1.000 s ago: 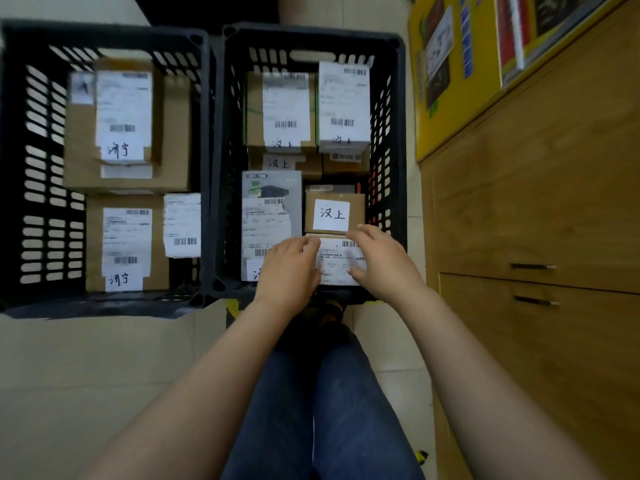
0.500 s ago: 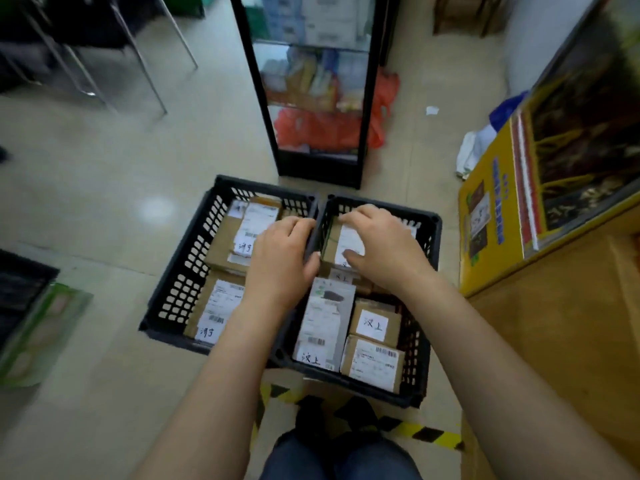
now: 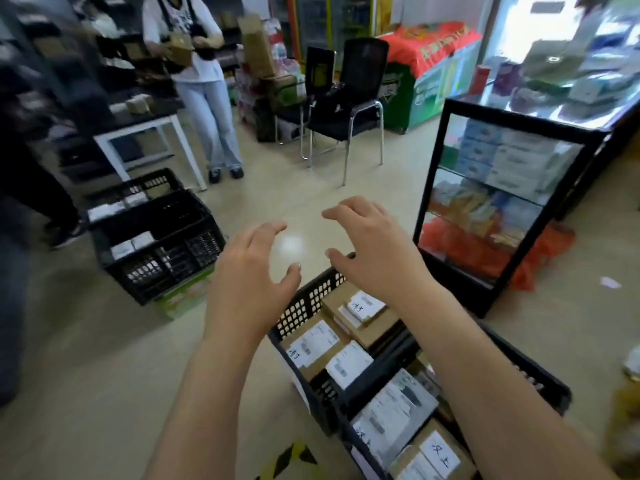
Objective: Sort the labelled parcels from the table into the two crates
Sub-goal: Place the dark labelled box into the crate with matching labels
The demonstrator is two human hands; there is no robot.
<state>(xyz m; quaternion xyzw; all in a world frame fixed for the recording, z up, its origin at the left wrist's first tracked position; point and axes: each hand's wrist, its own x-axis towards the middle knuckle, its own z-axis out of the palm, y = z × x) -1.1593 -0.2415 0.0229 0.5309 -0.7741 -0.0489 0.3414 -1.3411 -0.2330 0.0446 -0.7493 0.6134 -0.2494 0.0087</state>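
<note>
Two black plastic crates sit side by side on the floor at lower right. The left crate (image 3: 304,306) holds several brown labelled parcels (image 3: 318,344). The right crate (image 3: 540,379) holds more parcels, among them a grey box (image 3: 398,407) and a small brown one with a handwritten label (image 3: 440,452). My left hand (image 3: 249,282) and my right hand (image 3: 374,251) hover in the air above the crates' far end, fingers spread and loosely bent, holding nothing. My right forearm hides part of the right crate.
Another pair of black crates (image 3: 152,237) with parcels stands on the floor at left, near a white table (image 3: 145,133). A person (image 3: 201,84) holding a box stands behind it. Black chairs (image 3: 346,109) are at the back, a glass display cabinet (image 3: 498,202) at right.
My head has lifted from the crates toward the room. Both hands left the parcels in the right crate and rose empty into the air.
</note>
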